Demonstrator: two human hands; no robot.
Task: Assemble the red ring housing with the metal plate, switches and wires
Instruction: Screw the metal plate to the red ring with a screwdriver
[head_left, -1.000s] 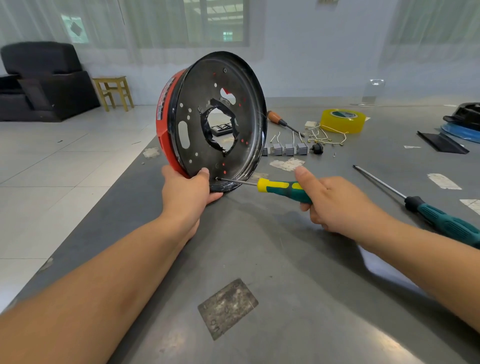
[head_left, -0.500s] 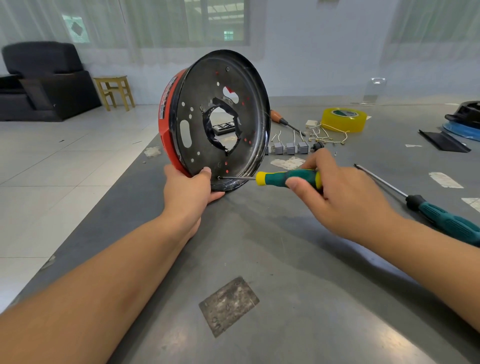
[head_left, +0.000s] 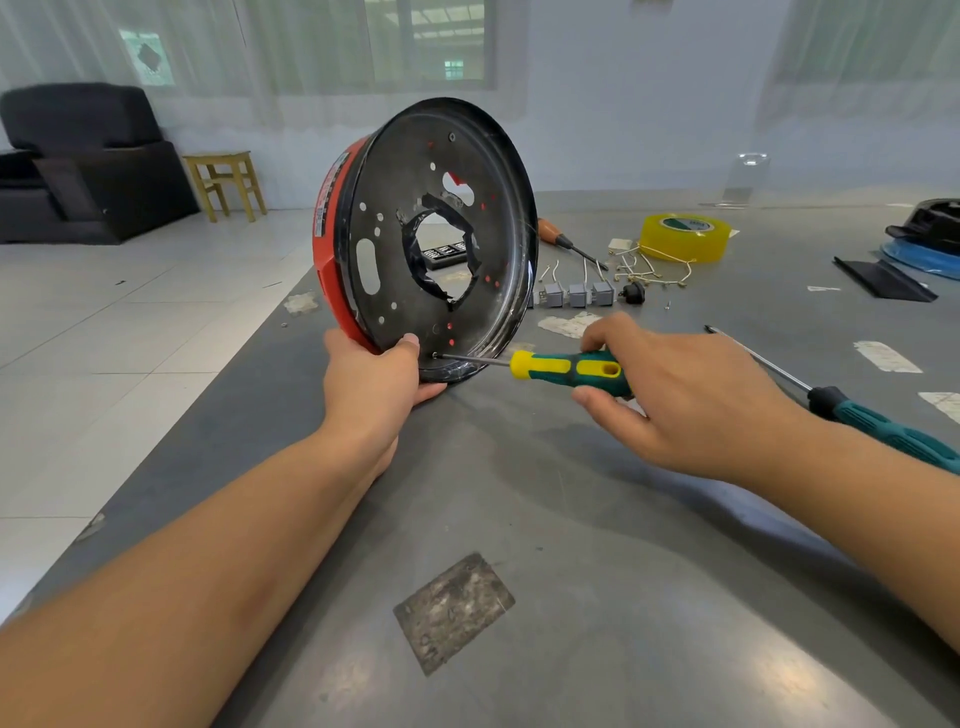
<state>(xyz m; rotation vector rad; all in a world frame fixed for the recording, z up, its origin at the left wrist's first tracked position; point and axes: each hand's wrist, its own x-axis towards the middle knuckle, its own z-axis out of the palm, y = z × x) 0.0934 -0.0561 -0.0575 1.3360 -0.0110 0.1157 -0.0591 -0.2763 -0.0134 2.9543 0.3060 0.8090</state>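
Your left hand (head_left: 371, 382) grips the red ring housing (head_left: 332, 249) (propped on edge); your right hand (head_left: 680, 395) pinches the screwdriver (head_left: 566, 368), tip against the metal plate (head_left: 441, 228).

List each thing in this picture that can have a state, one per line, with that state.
red ring housing: on edge, left hand gripping it
metal plate: seated in housing
yellow-green screwdriver: right hand holding it, tip at a plate hole
teal screwdriver: lying on table
switches: loose on table
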